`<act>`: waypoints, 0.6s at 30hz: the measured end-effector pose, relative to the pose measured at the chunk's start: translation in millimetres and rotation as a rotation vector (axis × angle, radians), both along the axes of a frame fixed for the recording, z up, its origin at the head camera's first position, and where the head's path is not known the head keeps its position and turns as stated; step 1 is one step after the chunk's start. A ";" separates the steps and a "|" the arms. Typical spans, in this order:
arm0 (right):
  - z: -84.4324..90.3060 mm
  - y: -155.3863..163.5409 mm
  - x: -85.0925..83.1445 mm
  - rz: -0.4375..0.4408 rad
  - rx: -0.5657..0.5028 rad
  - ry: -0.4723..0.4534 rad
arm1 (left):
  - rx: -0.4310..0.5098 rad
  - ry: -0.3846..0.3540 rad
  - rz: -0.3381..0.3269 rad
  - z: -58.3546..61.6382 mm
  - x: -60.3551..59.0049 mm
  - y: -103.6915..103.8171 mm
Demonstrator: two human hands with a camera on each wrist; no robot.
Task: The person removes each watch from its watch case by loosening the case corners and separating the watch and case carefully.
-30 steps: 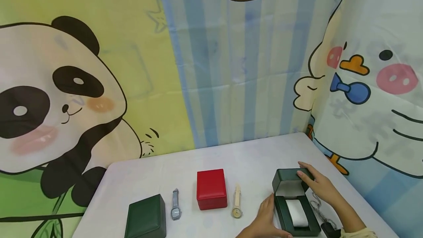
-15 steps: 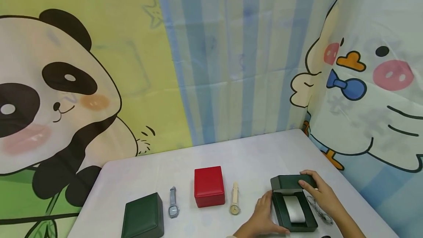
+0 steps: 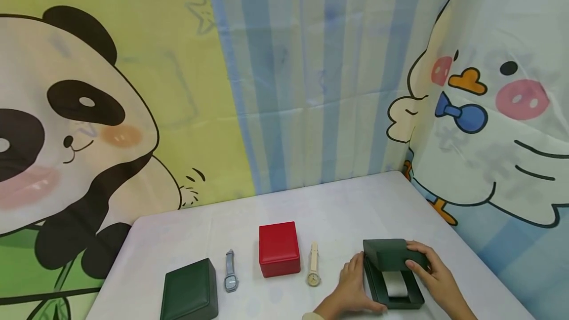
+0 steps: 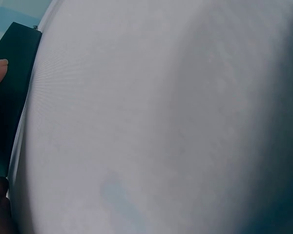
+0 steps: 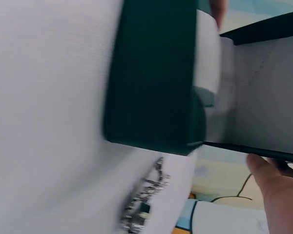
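A dark green watch box (image 3: 375, 285) stands partly open at the right of the white table, its lid (image 3: 391, 255) tilted down over the base. Inside it a white cushion (image 3: 394, 284) shows, also visible in the right wrist view. My left hand (image 3: 351, 288) holds the base, fingers along its left side and thumb at the front. My right hand (image 3: 437, 273) pinches the lid's right side between thumb and fingers; the right wrist view has its thumb (image 5: 263, 173) at the lid's edge, with the pale lining (image 5: 271, 92) showing. A silver metal chain (image 5: 141, 200) lies beside the box.
Left of the box lie a cream-strapped watch (image 3: 313, 265), a shut red box (image 3: 279, 248), a blue-grey watch (image 3: 230, 273) and a second green box (image 3: 188, 288), shut. Cartoon-printed cloth (image 3: 293, 88) hangs behind the white table (image 3: 249, 211).
My right hand has swung the lid forward and down, from upright to leaning over the base, covering more of the cushion. My left hand keeps its hold; the head view has shifted slightly.
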State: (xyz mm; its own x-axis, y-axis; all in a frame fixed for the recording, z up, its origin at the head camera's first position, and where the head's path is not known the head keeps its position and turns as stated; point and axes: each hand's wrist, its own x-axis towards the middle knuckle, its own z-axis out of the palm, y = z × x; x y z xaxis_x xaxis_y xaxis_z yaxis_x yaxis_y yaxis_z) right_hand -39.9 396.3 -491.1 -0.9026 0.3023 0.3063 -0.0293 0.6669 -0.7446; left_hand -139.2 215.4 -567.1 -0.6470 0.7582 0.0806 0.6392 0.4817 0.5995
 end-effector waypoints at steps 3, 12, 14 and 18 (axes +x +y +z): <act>-9.3 0.1 5.8 0.028 -0.020 0.044 | -0.009 -0.007 -0.004 -0.7 2.0 1.3; -41.1 -2.1 16.0 0.119 -0.005 0.098 | -0.012 -0.054 0.077 -4.0 0.3 -1.5; -50.6 -2.4 19.0 0.142 0.046 0.161 | -0.019 -0.012 0.079 -6.5 0.3 0.0; -50.7 2.8 23.9 0.100 0.143 0.121 | -0.054 0.013 0.037 -6.9 1.2 0.5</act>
